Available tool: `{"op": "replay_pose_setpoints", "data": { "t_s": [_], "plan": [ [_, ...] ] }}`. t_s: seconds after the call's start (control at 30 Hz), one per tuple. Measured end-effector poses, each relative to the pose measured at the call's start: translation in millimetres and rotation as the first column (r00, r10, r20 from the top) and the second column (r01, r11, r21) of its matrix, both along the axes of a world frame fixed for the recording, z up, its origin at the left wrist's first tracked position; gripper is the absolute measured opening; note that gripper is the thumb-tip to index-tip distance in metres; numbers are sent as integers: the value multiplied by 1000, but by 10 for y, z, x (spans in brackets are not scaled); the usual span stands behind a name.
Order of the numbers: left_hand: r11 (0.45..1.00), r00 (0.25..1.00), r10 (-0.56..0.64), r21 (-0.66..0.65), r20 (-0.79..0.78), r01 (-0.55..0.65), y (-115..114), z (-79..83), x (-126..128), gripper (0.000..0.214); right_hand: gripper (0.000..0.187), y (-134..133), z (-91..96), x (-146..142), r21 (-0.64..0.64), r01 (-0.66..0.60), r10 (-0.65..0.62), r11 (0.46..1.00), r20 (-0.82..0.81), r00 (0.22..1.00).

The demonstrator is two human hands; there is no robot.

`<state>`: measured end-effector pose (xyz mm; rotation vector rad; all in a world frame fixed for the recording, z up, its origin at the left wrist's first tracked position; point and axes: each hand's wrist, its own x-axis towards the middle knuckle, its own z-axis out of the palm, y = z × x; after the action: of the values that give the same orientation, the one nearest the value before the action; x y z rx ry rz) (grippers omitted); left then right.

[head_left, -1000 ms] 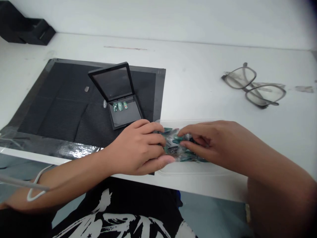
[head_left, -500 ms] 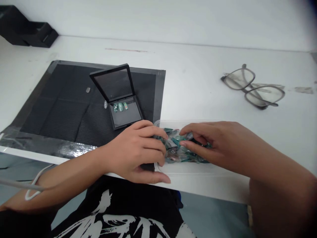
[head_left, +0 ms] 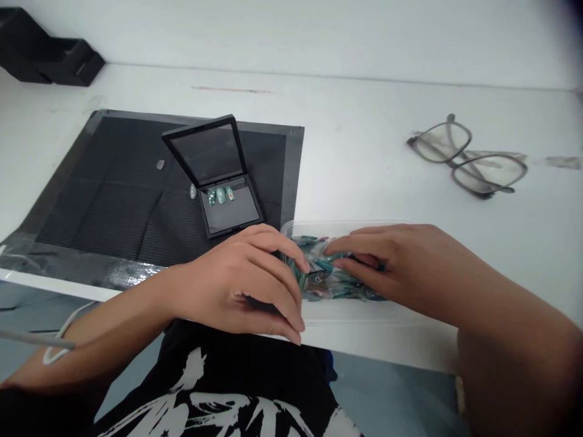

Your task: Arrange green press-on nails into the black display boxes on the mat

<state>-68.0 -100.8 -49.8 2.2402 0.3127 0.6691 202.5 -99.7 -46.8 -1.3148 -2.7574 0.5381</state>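
Note:
My left hand arches over the left end of a clear plastic tray. Its thumb and forefinger tips come together beyond the tray's near-left corner; I cannot make out anything between them. Another fingertip dips among the green and teal pieces, which look like press-on nails, partly in clear film. My right hand reaches into the tray from the right, thumb and forefinger pinching close among the pieces. What they grip is too small to name. Both palms hide parts of the tray.
A black hinged case stands open on a dark ribbed mat, with three green decorated nails inside. Two pale nails lie on the mat. Eyeglasses rest at right; black boxes stand at the back left.
My left hand has shifted slightly left, and its thumb and forefinger have drawn together. My right thumb and forefinger have closed a little toward each other among the pieces.

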Motion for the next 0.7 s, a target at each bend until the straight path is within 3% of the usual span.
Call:
{"op": "replay_pose_setpoints", "data": {
  "t_s": [0.1,0.2,0.3,0.37,0.43,0.7],
  "plan": [
    [999,995,32,-39,90,-29,-8,21,34,14,24,9,12,1,-3,26,-26,1000,-3,1000],
    [974,959,222,-88,174,-210,-17,-1,51,19,21,13,23,4,-3,40,-40,999,21,999],
    [888,855,449,-241,259,-393,-2,-59,36,22,21,16,20,14,4,41,-41,999,45,998],
    [828,795,539,-352,279,-437,17,-96,18,23,21,17,13,21,4,41,-42,999,55,998],
    [795,771,571,-427,283,-432,31,-119,4,26,23,19,10,26,-1,43,-43,999,58,997],
    [778,816,504,-559,282,-287,14,-115,-13,21,29,71,19,79,-24,124,-122,992,88,989]
  ]
}}
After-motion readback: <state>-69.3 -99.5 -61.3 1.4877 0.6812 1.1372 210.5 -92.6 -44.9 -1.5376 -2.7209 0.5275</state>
